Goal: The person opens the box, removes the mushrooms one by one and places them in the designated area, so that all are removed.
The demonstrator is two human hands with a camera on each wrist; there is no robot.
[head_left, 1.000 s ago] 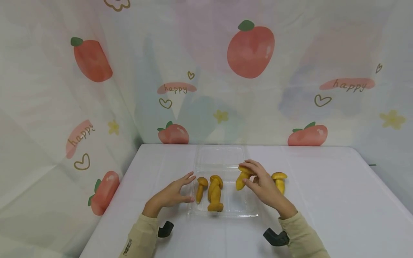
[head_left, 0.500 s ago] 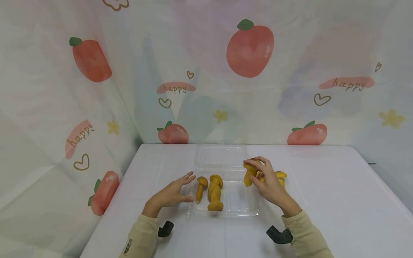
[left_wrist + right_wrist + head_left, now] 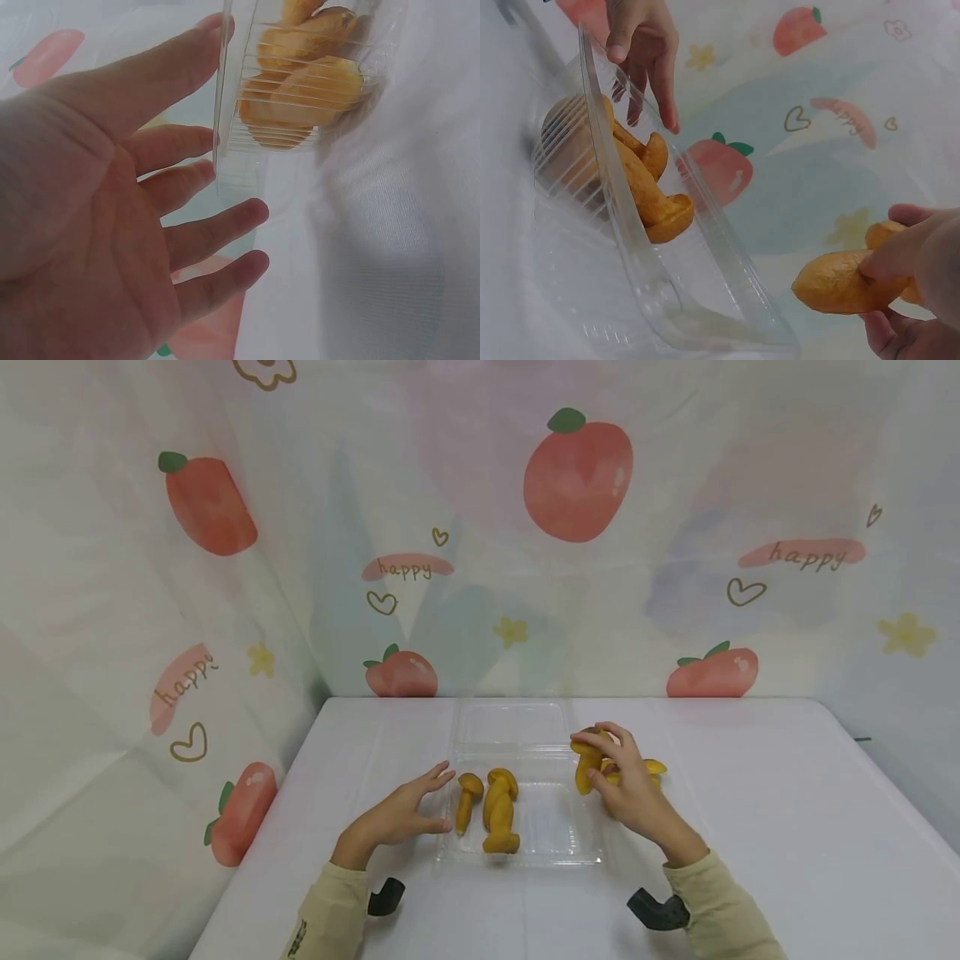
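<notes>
A clear plastic clamshell box [image 3: 551,852] stands on the white table with its lid [image 3: 513,724] folded back. Inside, toward the left, lie a small yellow mushroom [image 3: 465,806] and a cluster of yellow mushrooms [image 3: 501,822]. My left hand [image 3: 399,814] has its fingers spread at the box's left rim; in the left wrist view the thumb and fingertips meet the clear wall. Above the box's right edge, my right hand [image 3: 633,793] pinches a yellow mushroom [image 3: 832,281] between thumb and fingers, cap up and stem down.
Just beyond the right hand, partly hidden by it, more yellow mushrooms [image 3: 655,767] lie on the table [image 3: 765,810] to the right of the box. A fruit-printed curtain [image 3: 480,635] hangs behind and at the left. Dark wrist mounts [image 3: 657,910] stick out from both sleeves.
My right hand has carried the mushroom rightward and slightly away, from over the box to its right edge. The left hand and the mushrooms in the box have stayed put.
</notes>
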